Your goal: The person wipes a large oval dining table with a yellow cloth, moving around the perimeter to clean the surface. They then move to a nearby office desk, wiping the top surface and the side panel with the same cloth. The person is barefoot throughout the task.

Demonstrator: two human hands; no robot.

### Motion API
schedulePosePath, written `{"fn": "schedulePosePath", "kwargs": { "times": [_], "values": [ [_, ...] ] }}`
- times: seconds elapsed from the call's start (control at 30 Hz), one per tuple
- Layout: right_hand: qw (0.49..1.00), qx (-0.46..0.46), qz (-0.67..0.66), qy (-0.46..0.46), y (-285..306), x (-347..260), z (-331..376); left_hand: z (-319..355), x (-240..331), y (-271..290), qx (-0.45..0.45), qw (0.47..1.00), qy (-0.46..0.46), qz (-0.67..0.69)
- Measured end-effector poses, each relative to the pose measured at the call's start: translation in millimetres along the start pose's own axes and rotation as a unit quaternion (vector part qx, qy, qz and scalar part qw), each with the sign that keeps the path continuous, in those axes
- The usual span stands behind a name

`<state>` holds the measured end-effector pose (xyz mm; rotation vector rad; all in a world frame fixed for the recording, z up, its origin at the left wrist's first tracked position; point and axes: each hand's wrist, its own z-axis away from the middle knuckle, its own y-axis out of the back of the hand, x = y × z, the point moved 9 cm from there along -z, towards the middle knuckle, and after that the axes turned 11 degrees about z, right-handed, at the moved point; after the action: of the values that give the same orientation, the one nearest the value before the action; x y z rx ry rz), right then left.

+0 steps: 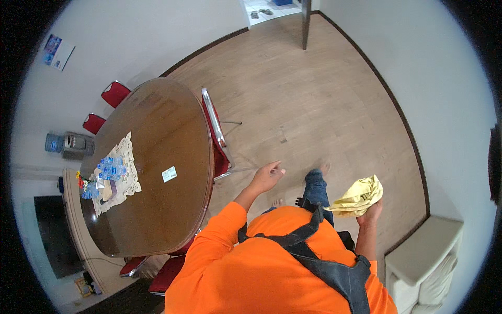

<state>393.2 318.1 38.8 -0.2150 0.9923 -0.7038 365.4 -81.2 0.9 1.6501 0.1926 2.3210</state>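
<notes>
My right hand (370,213) is closed around a crumpled yellow cloth (358,195), held out in front of me on the right. Its folds hide most of my fingers. Nothing is in my left hand (267,177), which hangs loosely with thumb and fingers apart, over the floor. The nearest thing to that hand is a red chair with a metal frame (215,128), tucked against the table's right side.
An oval brown table (172,131) stands on the left, bearing a lace runner (129,167), blue-tinted bottles (111,168) and a small paper (169,174). A white cabinet (426,246) is at the lower right. Ahead, a door (306,26) stands ajar.
</notes>
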Motion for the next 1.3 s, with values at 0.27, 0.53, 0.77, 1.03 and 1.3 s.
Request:
{"fn": "schedulePosePath", "kwargs": {
  "times": [0.27, 0.53, 0.77, 1.03, 1.3],
  "values": [
    [0.994, -0.085, 0.000, -0.066, -135.2, -80.8, -242.3, -67.1, -120.0, 47.8, 0.055, 0.953, 0.281, -0.099],
    [0.968, -0.195, 0.135, -0.083, -320.3, -164.7, -457.1, -71.9, -125.2, 67.3, 0.174, 0.873, 0.454, -0.041],
    [0.944, -0.227, 0.173, -0.165, -490.6, -120.0, -564.0, -218.8, -212.0, 66.7, 0.236, 0.855, 0.426, 0.178],
    [0.929, -0.260, 0.149, -0.215, -621.7, -115.9, -679.7, -557.6, -83.9, 359.5, 0.274, 0.902, 0.333, -0.020],
    [0.950, -0.240, 0.043, -0.193, -788.0, -121.3, -821.2, -767.5, 7.6, 538.6, 0.383, 0.882, 0.230, 0.154]
  ]
}}
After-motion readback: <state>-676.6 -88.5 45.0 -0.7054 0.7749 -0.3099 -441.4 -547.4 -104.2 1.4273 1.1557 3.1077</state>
